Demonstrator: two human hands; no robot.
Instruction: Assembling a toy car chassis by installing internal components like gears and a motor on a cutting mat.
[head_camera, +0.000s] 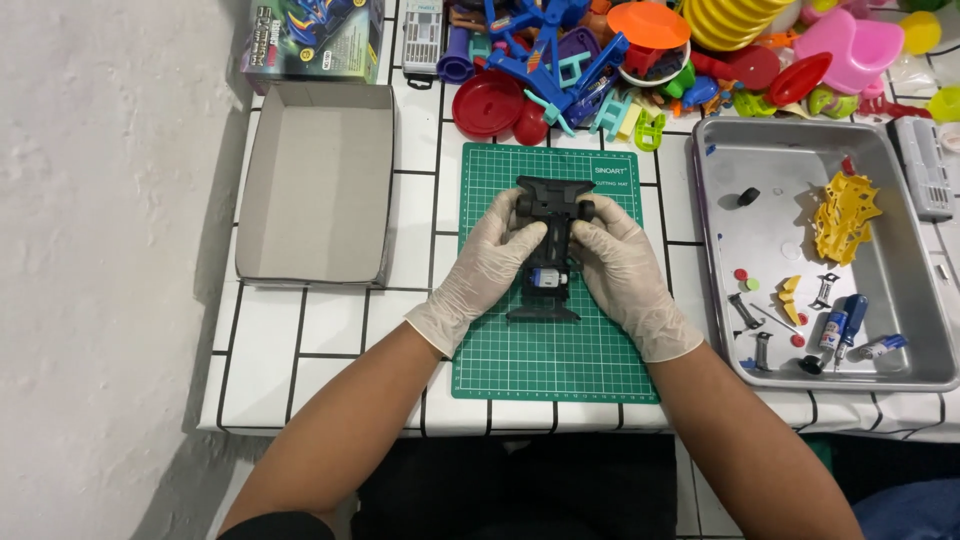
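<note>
Two hands (555, 265) grip chassis (548, 245); tray (720, 250) holds small parts (845, 215).

2 gloved hands (560, 262), 1 black toy car chassis (549, 245), 1 green mat (545, 350), 1 metal tray (900, 365), 1 empty box (318, 190)

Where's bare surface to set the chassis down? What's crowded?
Free: near half of the green cutting mat below the black chassis, inside the open cardboard box, and the upper-middle floor of the metal tray. Crowded: the toy pile behind the mat and the tray's lower right.
</note>
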